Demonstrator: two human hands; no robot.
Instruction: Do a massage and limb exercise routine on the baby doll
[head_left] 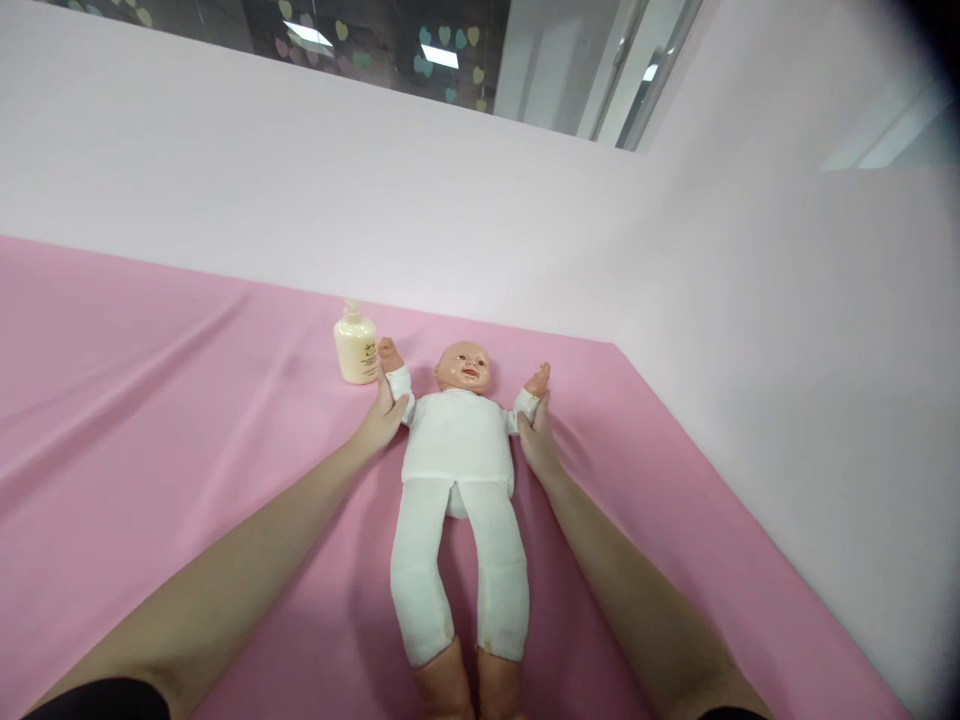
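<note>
A baby doll (459,440) in a white top and white leggings lies on its back, head away from me and feet at the bottom edge. Its arms are raised on both sides of its head. My left hand (386,405) is closed around the doll's arm on the left, thumb on the white sleeve. On the other side, my right hand (538,432) grips the doll's other arm below its small hand. The far fingers of both my hands are partly hidden behind the doll's arms. A cream pump bottle (356,346) stands just beyond my left hand.
The doll and bottle rest on a pink sheet (225,430) with soft creases. White walls (315,190) border it at the back and right. Above the back wall, a window (390,50) carries heart-shaped decorations and reflects lights.
</note>
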